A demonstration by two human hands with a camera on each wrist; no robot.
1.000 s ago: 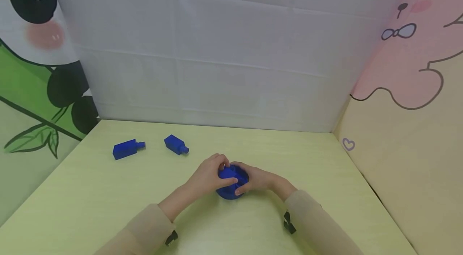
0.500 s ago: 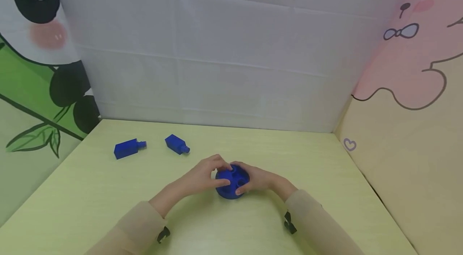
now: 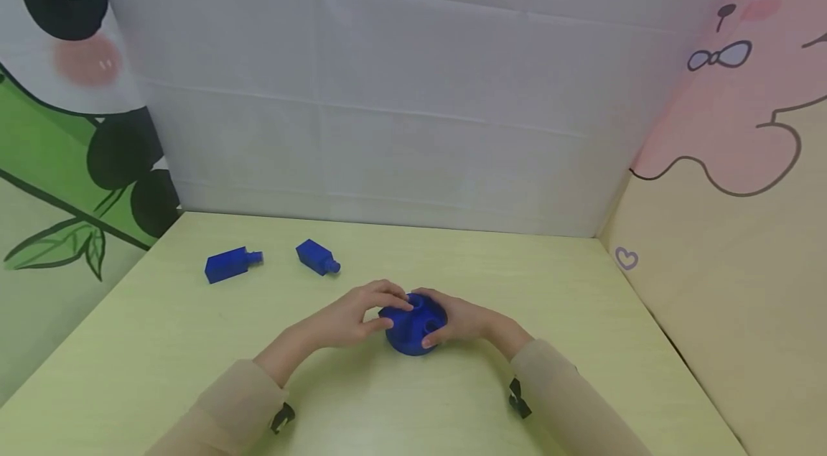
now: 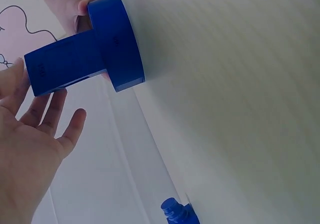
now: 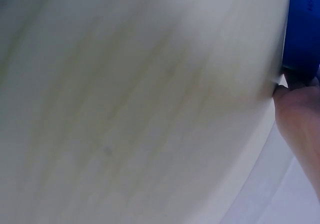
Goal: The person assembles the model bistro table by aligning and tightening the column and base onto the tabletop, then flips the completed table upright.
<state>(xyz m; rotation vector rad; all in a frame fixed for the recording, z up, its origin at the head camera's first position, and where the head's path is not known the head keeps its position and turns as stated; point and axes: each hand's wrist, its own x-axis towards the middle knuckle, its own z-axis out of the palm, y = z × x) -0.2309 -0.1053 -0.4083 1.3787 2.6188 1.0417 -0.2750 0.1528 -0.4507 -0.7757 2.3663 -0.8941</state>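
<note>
The right hand (image 3: 461, 318) grips the round blue base (image 3: 412, 344); the left hand (image 3: 349, 314) touches the blue block (image 4: 67, 61) rising from it (holding or released, I can't tell).

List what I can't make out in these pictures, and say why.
Base: right wrist view, partly cut off by the right edge.
Its right rim: head view, largely covered by the right hand.
Inner end of the fitted block: left wrist view, hidden by the base.
Marks on that block and the base: left wrist view, too small to read.
Loose block: left wrist view, cut off by the bottom edge.
</note>
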